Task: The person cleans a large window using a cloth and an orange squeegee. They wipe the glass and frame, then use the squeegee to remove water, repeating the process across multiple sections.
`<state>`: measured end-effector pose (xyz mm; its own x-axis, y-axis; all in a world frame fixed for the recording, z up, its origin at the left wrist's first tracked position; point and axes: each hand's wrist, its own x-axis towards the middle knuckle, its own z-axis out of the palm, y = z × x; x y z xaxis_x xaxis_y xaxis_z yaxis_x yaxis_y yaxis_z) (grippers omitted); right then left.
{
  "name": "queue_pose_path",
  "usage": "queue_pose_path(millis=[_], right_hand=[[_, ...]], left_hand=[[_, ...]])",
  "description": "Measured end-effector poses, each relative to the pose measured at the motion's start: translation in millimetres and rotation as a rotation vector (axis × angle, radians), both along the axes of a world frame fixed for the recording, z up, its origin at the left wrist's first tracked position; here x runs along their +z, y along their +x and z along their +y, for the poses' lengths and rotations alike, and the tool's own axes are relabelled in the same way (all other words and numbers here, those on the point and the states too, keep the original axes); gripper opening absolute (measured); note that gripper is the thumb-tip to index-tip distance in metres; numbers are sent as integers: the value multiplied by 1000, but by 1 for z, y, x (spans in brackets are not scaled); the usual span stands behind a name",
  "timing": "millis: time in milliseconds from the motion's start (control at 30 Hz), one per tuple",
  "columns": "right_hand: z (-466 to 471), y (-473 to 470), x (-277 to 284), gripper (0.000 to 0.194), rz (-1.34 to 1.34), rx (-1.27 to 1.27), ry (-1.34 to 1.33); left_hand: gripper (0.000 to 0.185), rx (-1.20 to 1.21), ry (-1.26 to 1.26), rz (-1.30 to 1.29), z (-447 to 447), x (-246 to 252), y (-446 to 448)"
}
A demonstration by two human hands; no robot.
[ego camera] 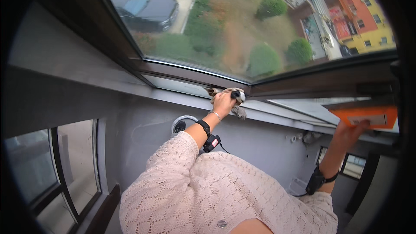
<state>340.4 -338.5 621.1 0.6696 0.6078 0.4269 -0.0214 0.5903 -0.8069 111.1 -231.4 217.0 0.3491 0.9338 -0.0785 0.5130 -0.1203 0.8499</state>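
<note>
My left hand (224, 104) grips a crumpled beige cloth (213, 91) by the corner of the dark window frame (195, 74). A small black-and-white item (239, 96), too unclear to name, pokes out beside its fingers, and a grey fold of cloth hangs below. Off to the right, my right hand (349, 135) holds a flat orange block-like object (380, 115) with a dark edge and a pale label, close to the right part of the frame. Above both hands is the window glass (208, 39), smeared in places. The right hand is blurred.
A pale window ledge (182, 99) runs beneath the frame. Below, a black shoe (179, 126) shows within a round white rim. A clear plastic container (297, 187) sits low at right. Another window (78, 156) is at left. Outside are a dark car (146, 8) and shrubs (271, 5).
</note>
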Motion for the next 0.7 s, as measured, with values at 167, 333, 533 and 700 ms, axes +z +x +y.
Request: queue_pose_path(millis=[167, 333, 533, 700], right_hand=[[-2, 5, -11, 40, -755, -249, -233], [-3, 5, -13, 42, -363, 54, -88], [-3, 2, -11, 44, -784, -198, -211], [-2, -2, -7, 36, -471, -36, -120]], left_hand=[[31, 323, -104, -619, -10, 52, 31], [44, -28, 386, -596, 2, 90, 99], [51, -111, 435, -262, 1, 43, 97], [26, -437, 587, 543, 17, 24, 25]])
